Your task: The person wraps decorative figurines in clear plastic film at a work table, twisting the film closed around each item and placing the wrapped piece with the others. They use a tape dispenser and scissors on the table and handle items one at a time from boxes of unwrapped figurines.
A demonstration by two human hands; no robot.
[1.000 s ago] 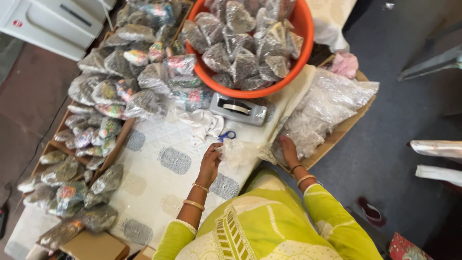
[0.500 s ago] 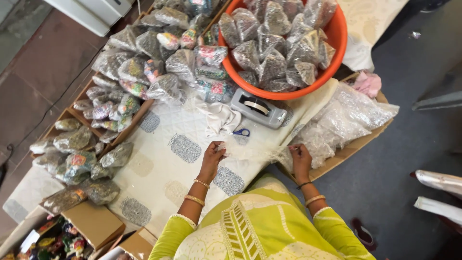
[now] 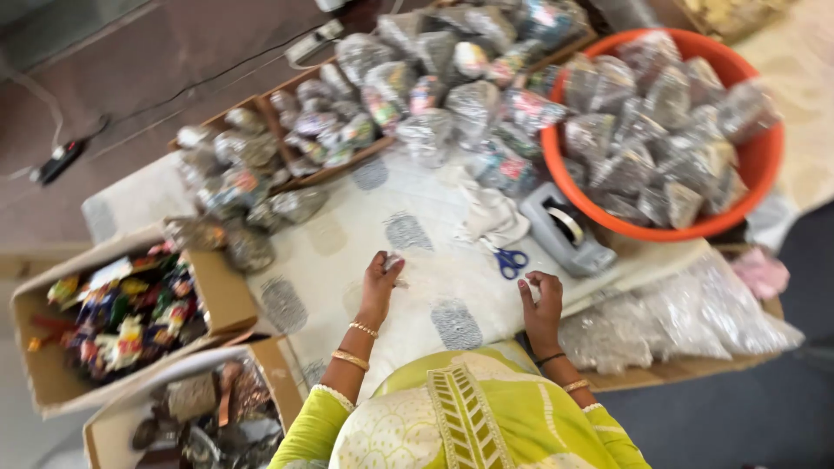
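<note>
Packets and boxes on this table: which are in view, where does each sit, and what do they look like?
Filled clear packets: heaped in the orange tub, far right.
More packets: piled along the far edge, silvery, colourful inside.
Open cardboard box: left, holding bright wrapped sweets.
Second box: near left, brownish items.
Empty clear bags: heap by the right hand.

A pale cloth with grey printed patches [image 3: 408, 230] covers the work surface. On it lie blue-handled scissors [image 3: 511, 259], a grey tape dispenser [image 3: 569, 233] and a crumpled white rag [image 3: 491, 213] near the far edge, beside the orange tub [image 3: 754, 165]; filled clear packets [image 3: 434, 130] crowd the far left corner.
</note>
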